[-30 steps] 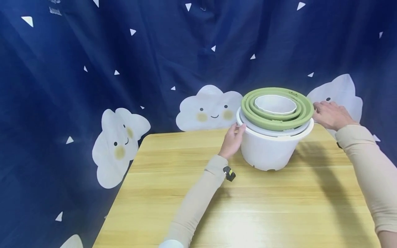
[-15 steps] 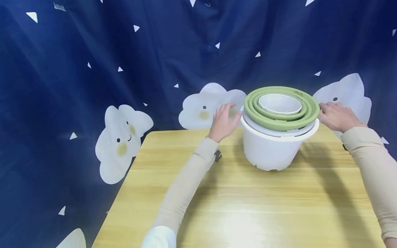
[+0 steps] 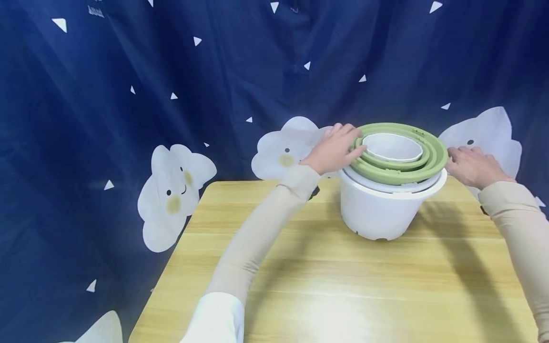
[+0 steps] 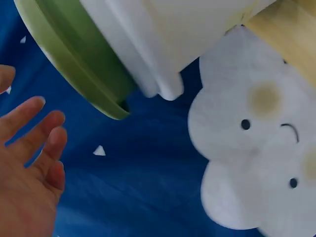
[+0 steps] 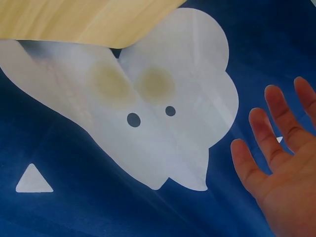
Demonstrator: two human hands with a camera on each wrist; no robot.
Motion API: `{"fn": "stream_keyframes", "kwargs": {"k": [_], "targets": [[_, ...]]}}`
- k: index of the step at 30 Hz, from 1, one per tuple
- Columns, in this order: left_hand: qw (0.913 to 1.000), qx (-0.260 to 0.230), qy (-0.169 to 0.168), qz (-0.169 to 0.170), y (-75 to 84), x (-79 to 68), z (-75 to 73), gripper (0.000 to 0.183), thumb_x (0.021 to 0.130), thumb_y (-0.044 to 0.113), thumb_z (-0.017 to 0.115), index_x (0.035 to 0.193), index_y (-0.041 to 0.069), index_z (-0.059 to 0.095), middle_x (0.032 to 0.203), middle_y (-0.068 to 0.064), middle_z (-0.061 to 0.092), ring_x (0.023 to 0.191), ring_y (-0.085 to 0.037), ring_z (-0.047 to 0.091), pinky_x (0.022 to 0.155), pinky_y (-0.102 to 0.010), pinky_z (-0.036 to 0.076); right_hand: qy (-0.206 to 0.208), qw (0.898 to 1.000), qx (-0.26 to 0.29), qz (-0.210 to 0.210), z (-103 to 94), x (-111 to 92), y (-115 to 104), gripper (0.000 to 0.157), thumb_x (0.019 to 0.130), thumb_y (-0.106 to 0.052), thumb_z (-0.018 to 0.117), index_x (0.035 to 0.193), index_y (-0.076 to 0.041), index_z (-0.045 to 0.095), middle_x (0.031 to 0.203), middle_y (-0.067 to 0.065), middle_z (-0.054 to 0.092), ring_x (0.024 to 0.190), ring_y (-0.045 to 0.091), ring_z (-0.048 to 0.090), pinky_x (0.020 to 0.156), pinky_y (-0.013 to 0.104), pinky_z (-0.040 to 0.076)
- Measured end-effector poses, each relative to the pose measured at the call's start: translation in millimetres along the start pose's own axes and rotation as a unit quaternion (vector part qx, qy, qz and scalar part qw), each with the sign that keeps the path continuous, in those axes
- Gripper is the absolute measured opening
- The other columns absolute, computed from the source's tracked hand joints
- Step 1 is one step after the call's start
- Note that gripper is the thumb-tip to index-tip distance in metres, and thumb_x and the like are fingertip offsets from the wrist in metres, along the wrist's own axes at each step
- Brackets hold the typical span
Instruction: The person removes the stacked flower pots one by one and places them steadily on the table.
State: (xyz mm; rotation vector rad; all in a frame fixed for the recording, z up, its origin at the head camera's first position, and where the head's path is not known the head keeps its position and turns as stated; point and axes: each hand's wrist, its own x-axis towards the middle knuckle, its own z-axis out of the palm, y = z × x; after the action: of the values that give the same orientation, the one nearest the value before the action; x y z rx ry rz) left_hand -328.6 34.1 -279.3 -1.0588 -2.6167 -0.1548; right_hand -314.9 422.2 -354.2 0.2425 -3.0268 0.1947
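Left hand [image 3: 335, 148] and right hand [image 3: 473, 167] are both seen open, with nothing gripped. On the left hand, the fingers are parted and slightly bent; in the head view their tips are laid over the left edge of the nested stack, while in the left wrist view they are seen just beside the green rim, so whether it is touched cannot be told. On the right hand, four spread, nearly straight fingers are shown by the right wrist view; the hand is held beside the stack's right edge, and contact there cannot be told either.

One stack is stood upright on the far right part of the table [image 3: 206, 267]. Five pieces can be counted: a white tub [image 3: 377, 214] outermost, a pale tub [image 4: 118, 45] within it, a larger green tub [image 3: 390, 177], a smaller green tub [image 3: 396, 166] and a small white bowl [image 3: 392, 146] in the middle. On the blue curtain [image 3: 240, 57], four clouds [image 3: 177, 190] are counted, one cut off at the bottom left, and a small printed patch [image 3: 96, 12] is too blurred to be read.
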Motion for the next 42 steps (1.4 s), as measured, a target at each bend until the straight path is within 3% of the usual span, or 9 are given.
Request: {"fn": "stream_keyframes", "kwargs": {"k": [5,13,16,23,31,36,42], "targets": [[0.9961,0.066,-0.04,0.042,18.5,11.5,-1.4,0.047,0.111,0.048,0.036,0.146,0.022,0.055,0.146,0.007,0.058,0.122,-0.016,0.049,0.096,-0.027,0.041,-0.01,1.0,-0.001,0.006,0.4,-4,2,0.065,0.107,-0.049,0.023,0.13,0.006,0.049,0.127,0.038,0.052,0.116,0.062,0.046,0.078,0.075,0.043],[0.988,0.077,-0.117,0.064,31.9,17.0,-0.1,0.045,0.112,0.048,0.036,0.148,0.028,0.053,0.149,0.012,0.056,0.123,-0.014,0.046,0.093,-0.026,0.036,-0.025,1.0,-0.001,0.012,0.7,-8,4,0.067,0.107,-0.047,0.019,0.137,0.008,0.041,0.134,0.04,0.046,0.121,0.064,0.04,0.082,0.077,0.04],[0.9849,0.077,-0.13,0.084,32.1,17.6,0.8,0.042,0.112,0.046,0.036,0.145,0.029,0.055,0.147,0.014,0.059,0.123,-0.015,0.048,0.095,-0.027,0.036,-0.032,0.999,-0.003,0.012,0.9,-8,3,0.068,0.108,-0.047,0.018,0.139,0.009,0.039,0.137,0.041,0.044,0.122,0.065,0.039,0.085,0.079,0.039],[0.981,0.06,-0.157,0.097,36.0,18.2,-3.6,0.032,0.111,0.04,0.042,0.132,0.032,0.065,0.122,0.016,0.07,0.113,-0.016,0.046,0.097,-0.031,0.032,-0.04,0.999,0.0,0.017,-0.3,-7,2,0.072,0.108,-0.05,0.016,0.141,0.01,0.037,0.139,0.042,0.041,0.124,0.065,0.037,0.086,0.08,0.039],[0.9842,0.028,-0.157,0.077,40.0,19.5,-9.4,0.022,0.109,0.033,0.05,0.119,0.03,0.07,0.106,0.014,0.07,0.109,-0.013,0.044,0.099,-0.033,0.027,-0.045,0.999,0.001,0.019,-3.8,-5,-1,0.073,0.107,-0.053,0.014,0.14,0.008,0.039,0.139,0.041,0.042,0.124,0.065,0.037,0.087,0.081,0.039],[0.9872,0.018,-0.151,0.05,42.3,23.5,-10.9,0.018,0.104,0.034,0.062,0.118,0.032,0.072,0.117,0.018,0.072,0.113,-0.011,0.05,0.1,-0.033,0.027,-0.05,0.999,0.0,0.02,-4.9,-4,-4,0.076,0.107,-0.056,0.015,0.14,0.009,0.039,0.14,0.042,0.042,0.125,0.066,0.037,0.088,0.081,0.039],[0.991,0.029,-0.127,0.029,43.3,25.3,-19.6,0.029,0.097,0.036,0.073,0.125,0.031,0.071,0.128,0.018,0.071,0.116,-0.005,0.06,0.099,-0.033,0.032,-0.055,0.998,-0.001,0.022,-6.7,-2,-7,0.08,0.107,-0.058,0.014,0.144,0.008,0.037,0.143,0.043,0.04,0.126,0.067,0.036,0.091,0.082,0.038]]}}
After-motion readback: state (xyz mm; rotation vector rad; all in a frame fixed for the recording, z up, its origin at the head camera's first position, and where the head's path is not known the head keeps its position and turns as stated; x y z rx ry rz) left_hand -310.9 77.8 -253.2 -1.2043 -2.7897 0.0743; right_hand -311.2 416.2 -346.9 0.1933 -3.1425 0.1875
